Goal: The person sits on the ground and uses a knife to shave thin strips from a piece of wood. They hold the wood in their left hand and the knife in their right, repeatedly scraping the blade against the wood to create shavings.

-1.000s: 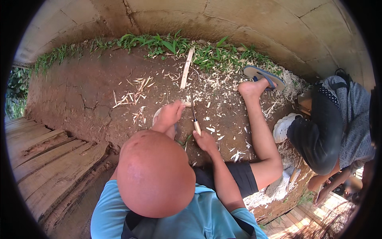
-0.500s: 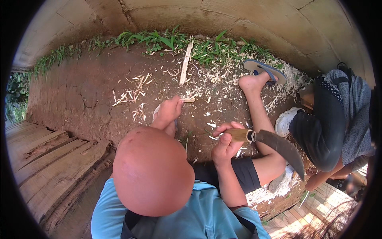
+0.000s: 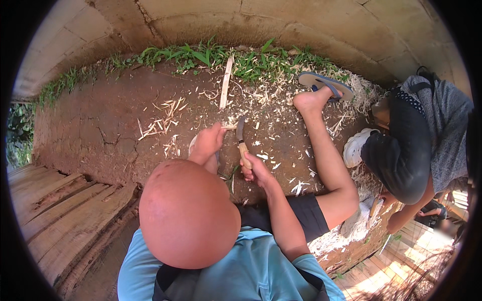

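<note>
Ahead of my bent left knee (image 3: 186, 215), my left hand (image 3: 208, 139) is closed on the near end of a short pale wood strip (image 3: 229, 127). The knee hides most of my left forearm. My right hand (image 3: 257, 170) grips the light wooden handle of a curved knife (image 3: 244, 153). Its dark blade points away from me, with the tip close to the strip's right end. I cannot tell whether blade and wood touch. Under and around both hands, pale wood shavings (image 3: 271, 163) lie on the brown earth.
A longer wood strip (image 3: 226, 83) lies near the grass by the wall. Rough wooden planks (image 3: 65, 205) are at left. My right leg, with a sandal (image 3: 326, 86), stretches forward. At right crouches another person in dark trousers (image 3: 401, 160), whose hands are low beside more shavings.
My right hand has swung the knife forward and left, from pointing right over my leg to beside the wood strip. My left hand keeps hold of the strip.
</note>
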### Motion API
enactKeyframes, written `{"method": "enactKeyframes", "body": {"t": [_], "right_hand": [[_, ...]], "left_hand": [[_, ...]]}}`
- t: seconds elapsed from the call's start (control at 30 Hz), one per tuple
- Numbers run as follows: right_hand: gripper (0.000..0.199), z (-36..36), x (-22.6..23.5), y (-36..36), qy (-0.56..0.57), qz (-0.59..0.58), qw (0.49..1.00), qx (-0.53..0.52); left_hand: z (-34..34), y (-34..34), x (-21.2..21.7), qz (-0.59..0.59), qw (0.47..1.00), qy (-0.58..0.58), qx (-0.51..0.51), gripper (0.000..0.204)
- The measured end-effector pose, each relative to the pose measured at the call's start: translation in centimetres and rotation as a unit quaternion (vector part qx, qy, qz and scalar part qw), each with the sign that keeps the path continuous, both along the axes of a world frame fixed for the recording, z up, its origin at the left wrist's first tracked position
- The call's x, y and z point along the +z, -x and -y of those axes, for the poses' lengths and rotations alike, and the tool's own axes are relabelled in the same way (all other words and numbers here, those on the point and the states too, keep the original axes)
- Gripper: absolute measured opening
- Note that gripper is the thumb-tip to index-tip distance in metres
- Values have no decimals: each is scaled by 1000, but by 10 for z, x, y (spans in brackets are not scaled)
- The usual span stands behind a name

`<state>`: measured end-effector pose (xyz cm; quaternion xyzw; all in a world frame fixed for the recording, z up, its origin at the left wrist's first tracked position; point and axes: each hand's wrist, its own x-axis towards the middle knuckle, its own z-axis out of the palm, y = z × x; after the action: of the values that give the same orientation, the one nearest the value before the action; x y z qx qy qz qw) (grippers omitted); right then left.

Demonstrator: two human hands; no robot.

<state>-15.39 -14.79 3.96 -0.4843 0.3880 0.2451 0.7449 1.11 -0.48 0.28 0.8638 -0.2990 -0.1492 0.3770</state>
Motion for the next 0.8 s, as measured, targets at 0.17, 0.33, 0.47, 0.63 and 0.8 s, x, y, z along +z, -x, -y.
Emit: {"method": "enactKeyframes", "body": {"t": [0.17, 0.33, 0.47, 0.63, 0.8], "right_hand": [[36, -18, 117, -18, 237, 181, 936, -190], [39, -27, 134, -29, 416, 455, 726, -306], [49, -16, 23, 1, 487, -60, 830, 265], [58, -24, 16, 0, 426, -86, 845, 311], [57, -11, 14, -4, 366, -102, 866, 326]], "left_hand": [[-2, 1, -2, -4, 999, -31, -12, 18], [-5, -1, 2, 7, 999, -28, -14, 19], [-1, 3, 1, 17, 999, -21, -34, 20], [1, 1, 6, -14, 998, -52, -15, 20], [2, 1, 5, -22, 997, -68, -17, 20]]}}
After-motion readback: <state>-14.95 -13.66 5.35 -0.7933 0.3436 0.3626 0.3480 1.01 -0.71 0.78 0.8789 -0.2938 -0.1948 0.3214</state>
